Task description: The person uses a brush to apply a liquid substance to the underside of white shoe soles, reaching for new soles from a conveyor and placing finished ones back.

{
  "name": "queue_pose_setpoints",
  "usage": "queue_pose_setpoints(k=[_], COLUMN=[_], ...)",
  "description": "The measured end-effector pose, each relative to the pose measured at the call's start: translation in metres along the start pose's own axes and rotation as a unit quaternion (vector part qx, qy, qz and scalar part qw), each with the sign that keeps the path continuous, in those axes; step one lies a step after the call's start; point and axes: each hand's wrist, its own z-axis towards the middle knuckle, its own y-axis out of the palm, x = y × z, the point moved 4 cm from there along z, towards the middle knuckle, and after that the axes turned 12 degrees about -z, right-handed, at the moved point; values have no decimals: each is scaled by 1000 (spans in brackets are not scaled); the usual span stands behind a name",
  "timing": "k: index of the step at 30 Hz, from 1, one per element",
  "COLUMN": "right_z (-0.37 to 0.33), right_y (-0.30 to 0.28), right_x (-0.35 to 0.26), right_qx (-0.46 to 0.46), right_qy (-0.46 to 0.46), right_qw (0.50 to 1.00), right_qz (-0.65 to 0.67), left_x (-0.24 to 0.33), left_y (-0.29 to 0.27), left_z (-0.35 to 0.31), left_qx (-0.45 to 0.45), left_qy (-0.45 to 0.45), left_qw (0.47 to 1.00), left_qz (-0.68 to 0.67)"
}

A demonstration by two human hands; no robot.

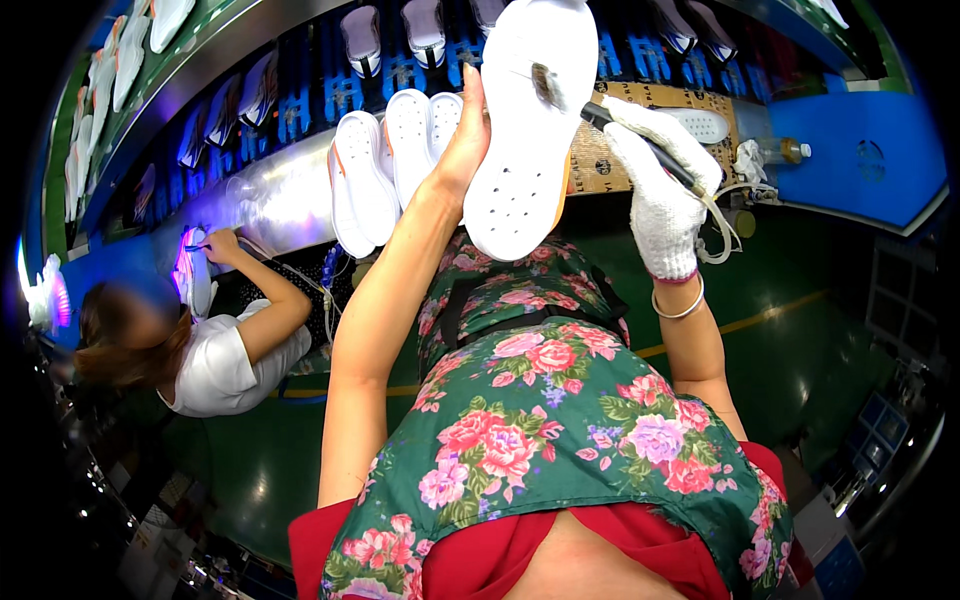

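My bare left hand (466, 145) grips the left edge of a white shoe sole (520, 165), which is held up with its small-holed end toward me. An orange stripe runs along its right side. In a white knit glove, my right hand (665, 170) is closed round the dark handle of a brush (655, 150). Its brown bristles touch the sole's upper part. From the handle's rear end hangs a pale thin hose (722, 225). Beside my left forearm, several more white soles (365, 180) lean together on the metal bench.
Ahead runs a rack of blue holders (400, 75) carrying shoe uppers (361, 40). A printed cardboard sheet (600, 170) with another white sole (700, 125) lies at right, near a bottle (785, 150). At left, a co-worker (225, 350) handles a shoe part under purple light.
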Motion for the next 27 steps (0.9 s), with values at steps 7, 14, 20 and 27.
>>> queue_pose_setpoints(k=[7,14,20,27], right_z=[4,7,-2,-11], right_y=[8,9,0,-22], right_x=[4,28,8,-12], right_qx=[24,95,50,-67], right_qy=[68,189,25,-6], right_qw=[988,910,998,996], right_qz=[136,355,-28,-56], left_x=[-1,-4,-6,-4], left_y=[10,21,29,14], left_z=[4,18,21,26], left_qx=[-33,66,67,102], left_qy=[25,140,131,139], left_qw=[999,988,989,985], left_qz=[-35,5,20,8])
